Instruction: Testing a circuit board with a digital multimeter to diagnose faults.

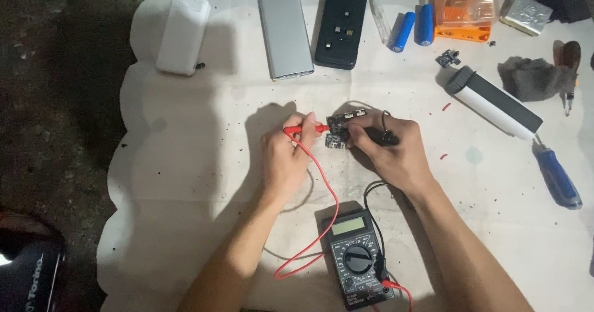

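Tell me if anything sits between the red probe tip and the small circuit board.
Nothing visible does. The left hand holds the red probe with its tip right at the circuit board; the right hand steadies the board's other side.

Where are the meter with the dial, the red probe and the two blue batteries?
multimeter (359, 259): head view, on its round dial.
red probe (304, 128): head view, on its handle by the left hand's fingers.
blue batteries (413, 28): head view, between the pair, on the right one's edge.

A matt white cloth mat (185, 163), speckled with dark grit, lies on rough stone ground (62, 70). The silver power bank (285, 35) looks like brushed metal; the multimeter (359, 259) is matt black plastic. The blue cylindrical cells (413, 28) shine glossy beside a clear orange plastic box (465, 8).
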